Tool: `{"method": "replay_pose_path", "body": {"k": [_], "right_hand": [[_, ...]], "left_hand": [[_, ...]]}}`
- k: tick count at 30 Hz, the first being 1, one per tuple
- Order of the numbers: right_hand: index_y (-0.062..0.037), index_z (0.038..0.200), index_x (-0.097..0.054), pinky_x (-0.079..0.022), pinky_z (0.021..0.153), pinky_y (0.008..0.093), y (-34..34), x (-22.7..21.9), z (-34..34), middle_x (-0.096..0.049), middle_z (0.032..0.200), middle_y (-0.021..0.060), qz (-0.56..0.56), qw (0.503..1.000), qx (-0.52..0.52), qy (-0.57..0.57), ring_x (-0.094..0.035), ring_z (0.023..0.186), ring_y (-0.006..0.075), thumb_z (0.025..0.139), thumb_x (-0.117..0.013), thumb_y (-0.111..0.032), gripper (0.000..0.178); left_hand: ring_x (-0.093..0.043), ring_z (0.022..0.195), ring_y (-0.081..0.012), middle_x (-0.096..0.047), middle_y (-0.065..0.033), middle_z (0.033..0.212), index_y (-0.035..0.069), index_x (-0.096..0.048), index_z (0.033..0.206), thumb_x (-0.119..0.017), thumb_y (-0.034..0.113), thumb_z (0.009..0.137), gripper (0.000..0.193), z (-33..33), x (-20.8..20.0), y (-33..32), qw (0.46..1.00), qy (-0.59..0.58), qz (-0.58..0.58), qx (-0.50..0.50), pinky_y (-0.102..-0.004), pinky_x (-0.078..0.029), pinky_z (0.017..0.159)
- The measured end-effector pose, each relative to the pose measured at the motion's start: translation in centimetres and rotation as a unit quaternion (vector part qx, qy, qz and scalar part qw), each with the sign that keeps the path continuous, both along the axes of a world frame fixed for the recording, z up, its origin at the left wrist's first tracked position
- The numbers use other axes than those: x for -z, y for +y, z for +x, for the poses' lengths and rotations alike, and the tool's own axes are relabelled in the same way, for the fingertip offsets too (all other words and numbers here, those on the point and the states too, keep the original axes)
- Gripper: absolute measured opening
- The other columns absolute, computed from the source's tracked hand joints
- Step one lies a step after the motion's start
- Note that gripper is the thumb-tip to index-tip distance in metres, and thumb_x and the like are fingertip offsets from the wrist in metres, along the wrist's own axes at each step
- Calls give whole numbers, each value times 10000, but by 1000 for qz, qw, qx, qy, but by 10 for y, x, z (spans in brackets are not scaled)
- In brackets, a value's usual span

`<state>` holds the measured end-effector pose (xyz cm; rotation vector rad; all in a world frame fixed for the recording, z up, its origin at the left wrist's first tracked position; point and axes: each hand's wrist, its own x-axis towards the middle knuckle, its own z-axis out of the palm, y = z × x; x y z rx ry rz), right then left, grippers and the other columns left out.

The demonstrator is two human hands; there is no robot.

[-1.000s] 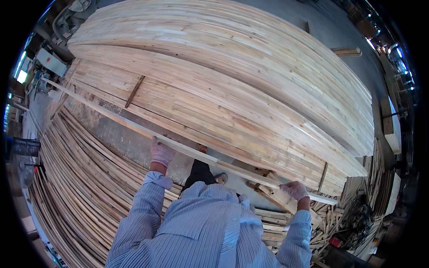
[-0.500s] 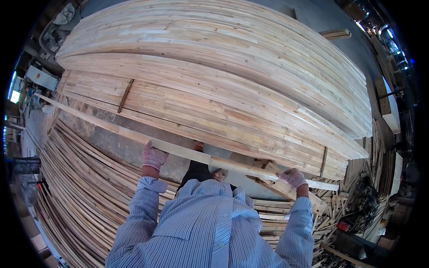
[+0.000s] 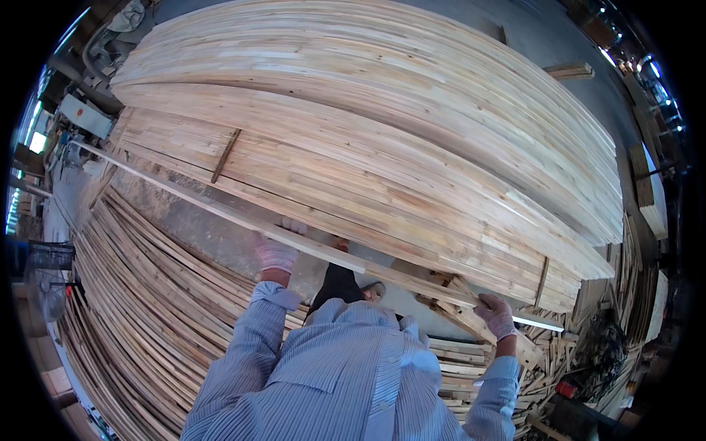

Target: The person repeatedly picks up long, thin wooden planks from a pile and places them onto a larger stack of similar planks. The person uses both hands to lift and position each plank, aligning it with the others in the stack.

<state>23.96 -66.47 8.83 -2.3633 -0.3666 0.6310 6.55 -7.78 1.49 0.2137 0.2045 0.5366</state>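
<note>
A long, narrow wooden strip (image 3: 404, 282) runs across in front of my body, its far left end farther from me than its right end. My left hand (image 3: 275, 254), in a pinkish-white knit glove, is closed around it left of the middle, with fingertips showing past its far edge. Near the strip's right end my right hand (image 3: 496, 316), gloved alike, grips it with the fingers curled over the edge. A short pale piece of the strip sticks out to the right of that hand.
Beyond the strip lies a broad stack of pale boards (image 3: 382, 95), with a dark crosspiece (image 3: 226, 156) on it. Many loose strips (image 3: 162, 301) lie at left. Offcuts (image 3: 566, 353) and a dark heap (image 3: 604, 342) are at right. My shoe (image 3: 374, 292) shows below the strip.
The strip has turned about its length and shows a narrower face. My left fingers now reach around its far side. The whole view has shifted slightly.
</note>
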Motion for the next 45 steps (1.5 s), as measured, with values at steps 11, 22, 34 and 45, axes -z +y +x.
{"method": "replay_pose_path", "body": {"k": [11,22,34,45], "right_hand": [[41,1328,-576,-417,1054,418,-34,72,-47,-631,1301,192,2,1000,21,-5,-581,1211,311,909,-686,-352,585],[-33,1288,-605,-486,950,431,-92,-37,-15,-680,1177,188,-164,985,40,45,-639,1096,331,862,-688,-480,623],[-9,634,-674,-447,606,476,96,-10,16,-642,654,215,-186,974,-77,-103,-616,613,344,769,-639,-571,579],[-69,750,-736,-502,696,474,208,24,-22,-679,720,172,-182,975,-77,-100,-665,715,354,763,-706,-597,529]], "left_hand": [[-595,1077,-376,-638,-140,1162,111,-592,1200,-408,603,959,577,-16,-26,-25,903,399,-146,-63,-556,-471,958],[-657,1069,-393,-658,-153,1226,82,-542,1311,-507,442,990,484,-50,-15,12,946,315,-33,-74,-576,-531,940],[-380,1407,-333,-423,-169,1512,91,-360,1503,-452,612,963,756,-76,19,150,974,222,45,-4,-525,-301,1150],[-593,852,-208,-657,-35,944,99,-593,1100,-572,315,980,248,-23,-18,-90,915,175,-102,348,-391,-472,863]]}}
